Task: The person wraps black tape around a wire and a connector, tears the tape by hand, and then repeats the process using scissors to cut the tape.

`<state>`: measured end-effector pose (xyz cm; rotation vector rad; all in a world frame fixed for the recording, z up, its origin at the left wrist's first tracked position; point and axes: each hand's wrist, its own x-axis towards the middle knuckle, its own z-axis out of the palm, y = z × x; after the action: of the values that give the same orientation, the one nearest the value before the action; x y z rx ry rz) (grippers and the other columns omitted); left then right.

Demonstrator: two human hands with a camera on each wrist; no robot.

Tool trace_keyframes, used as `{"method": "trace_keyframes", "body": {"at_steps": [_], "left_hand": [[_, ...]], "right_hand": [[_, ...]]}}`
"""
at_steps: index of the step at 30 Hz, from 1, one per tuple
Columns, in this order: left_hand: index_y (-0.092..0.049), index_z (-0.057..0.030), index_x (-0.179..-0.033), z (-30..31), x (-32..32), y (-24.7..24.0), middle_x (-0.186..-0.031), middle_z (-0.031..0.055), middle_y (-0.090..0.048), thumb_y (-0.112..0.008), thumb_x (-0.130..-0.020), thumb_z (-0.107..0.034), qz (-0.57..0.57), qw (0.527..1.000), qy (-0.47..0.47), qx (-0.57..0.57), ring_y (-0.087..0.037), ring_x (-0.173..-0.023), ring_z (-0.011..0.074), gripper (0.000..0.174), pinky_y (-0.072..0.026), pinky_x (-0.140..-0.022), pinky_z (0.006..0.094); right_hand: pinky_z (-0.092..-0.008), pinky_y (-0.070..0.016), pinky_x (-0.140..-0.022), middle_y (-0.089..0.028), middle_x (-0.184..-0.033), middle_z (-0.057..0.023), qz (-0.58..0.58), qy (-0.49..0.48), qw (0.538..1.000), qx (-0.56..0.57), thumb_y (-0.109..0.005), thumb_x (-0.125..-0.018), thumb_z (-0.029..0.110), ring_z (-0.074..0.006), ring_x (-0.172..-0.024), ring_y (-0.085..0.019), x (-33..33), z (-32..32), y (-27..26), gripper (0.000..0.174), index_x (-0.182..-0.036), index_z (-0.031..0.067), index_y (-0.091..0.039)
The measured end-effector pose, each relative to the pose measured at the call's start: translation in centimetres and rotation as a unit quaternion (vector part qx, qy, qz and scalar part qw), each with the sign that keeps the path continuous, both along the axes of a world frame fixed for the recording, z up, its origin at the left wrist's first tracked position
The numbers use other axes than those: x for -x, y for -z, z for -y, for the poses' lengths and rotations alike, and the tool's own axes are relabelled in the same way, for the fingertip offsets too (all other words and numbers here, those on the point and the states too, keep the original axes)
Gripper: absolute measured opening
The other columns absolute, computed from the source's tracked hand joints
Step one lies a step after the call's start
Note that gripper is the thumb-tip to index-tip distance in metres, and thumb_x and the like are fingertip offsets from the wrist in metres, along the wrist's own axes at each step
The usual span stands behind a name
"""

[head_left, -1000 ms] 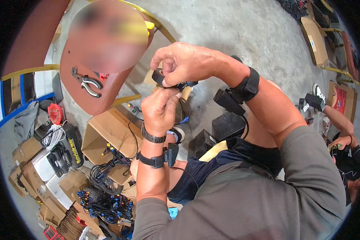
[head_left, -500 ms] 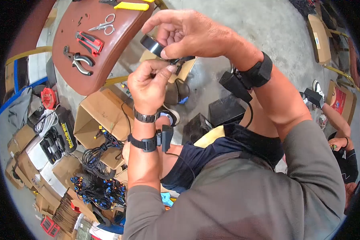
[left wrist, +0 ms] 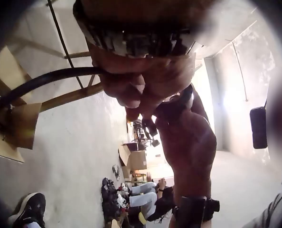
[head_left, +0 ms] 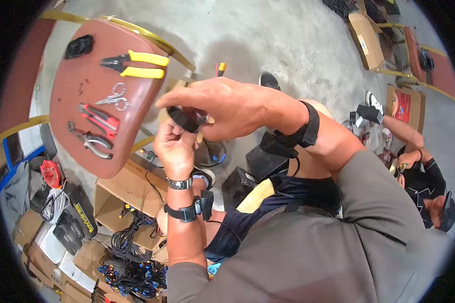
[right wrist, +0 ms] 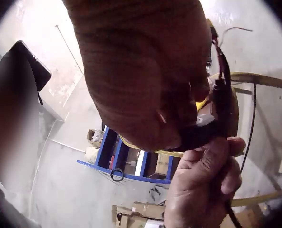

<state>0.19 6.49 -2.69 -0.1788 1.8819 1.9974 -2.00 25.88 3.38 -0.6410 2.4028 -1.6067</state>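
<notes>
My left hand (head_left: 174, 151) pinches a black cable (left wrist: 51, 78), its fingers curled round it below the tape. Past those fingers the cable runs up to thin wires and a yellow connector (right wrist: 212, 29), also visible above my right hand in the head view. My right hand (head_left: 232, 108) holds a roll of black tape (head_left: 183, 119) between thumb and fingers, right beside the left fingertips. In the right wrist view, dark tape (right wrist: 205, 133) stretches across to the cable just above the left thumb. The right fingers partly hide the roll.
A brown chair seat (head_left: 73, 126) at the left bears yellow-handled pliers (head_left: 136, 64), scissors (head_left: 117, 97), a red cutter (head_left: 100, 120) and grey-handled pliers (head_left: 93, 142). Cardboard boxes (head_left: 131, 189) and cable bundles (head_left: 131, 275) lie below it. Another person (head_left: 419, 166) sits at the right.
The right hand has turned over with the tape roll, from above the left hand to close against its fingertips. The head view has shifted, bringing the yellow-handled pliers and the connector fully into sight.
</notes>
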Motion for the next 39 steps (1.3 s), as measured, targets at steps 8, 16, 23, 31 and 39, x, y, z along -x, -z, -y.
{"method": "trace_keyframes", "body": {"at_steps": [8, 16, 23, 31, 39], "left_hand": [[-0.048, 0.0007, -0.123, 0.5, -0.8, -6.4, -0.085, 0.0098, -0.068, -0.059, -0.084, 0.007, 0.024, 0.998, -0.006, -0.063, -0.061, -0.055, 0.0139, 0.041, -0.0431, -0.042, 0.0221], [-0.051, 0.0001, -0.129, 1.9, -6.6, -8.3, -0.099, 0.0098, -0.069, -0.062, -0.082, 0.011, -0.056, 0.994, 0.005, -0.093, -0.065, -0.063, 0.0116, 0.050, -0.0473, -0.049, 0.0202], [-0.054, -0.0008, -0.130, 0.1, -11.6, -11.4, -0.103, 0.0087, -0.066, -0.061, -0.085, 0.010, -0.189, 0.979, 0.046, -0.062, -0.064, -0.067, 0.0103, 0.047, -0.0496, -0.055, 0.0201], [-0.058, -0.0005, -0.127, 0.2, -13.5, -13.0, -0.101, 0.0067, -0.065, -0.062, -0.084, 0.010, -0.152, 0.980, 0.081, -0.099, -0.061, -0.063, 0.0072, 0.044, -0.0466, -0.051, 0.0189], [-0.057, -0.0010, -0.127, 1.4, -14.9, -13.6, -0.104, 0.0070, -0.065, -0.064, -0.083, 0.011, -0.171, 0.978, 0.102, -0.068, -0.062, -0.064, 0.0085, 0.046, -0.0474, -0.050, 0.0193]], "right_hand": [[-0.0404, -0.0541, -0.075, -0.068, -0.104, -0.0163, -0.050, 0.030, 0.997, -0.045, -0.065, -0.069, -0.004, -0.0340, -0.090, -0.066, -3.8, 0.5, -6.4, 0.064, -0.131, 0.0070, -0.055], [-0.0392, -0.0540, -0.086, -0.068, -0.113, -0.0160, -0.185, 0.090, 0.978, -0.027, -0.072, -0.072, 0.000, -0.0303, -0.098, -0.067, -12.5, 0.7, -5.3, 0.065, -0.134, 0.0047, -0.054], [-0.0330, -0.0508, -0.090, -0.064, -0.115, -0.0060, 0.091, 0.148, 0.942, 0.286, -0.073, -0.091, 0.017, -0.0159, -0.106, -0.061, -19.1, -0.9, -5.0, 0.044, -0.128, -0.0004, -0.057], [-0.0281, -0.0507, -0.094, -0.065, -0.099, -0.0031, 0.041, 0.126, 0.973, 0.188, -0.075, -0.083, 0.007, -0.0109, -0.097, -0.062, -21.3, -1.7, -6.4, 0.032, -0.111, -0.0016, -0.063], [-0.0245, -0.0491, -0.073, -0.064, -0.098, -0.0040, 0.207, 0.153, 0.926, 0.277, -0.074, -0.089, 0.014, -0.0064, -0.085, -0.057, -22.1, 0.5, -7.8, 0.033, -0.113, -0.0024, -0.059]]}}
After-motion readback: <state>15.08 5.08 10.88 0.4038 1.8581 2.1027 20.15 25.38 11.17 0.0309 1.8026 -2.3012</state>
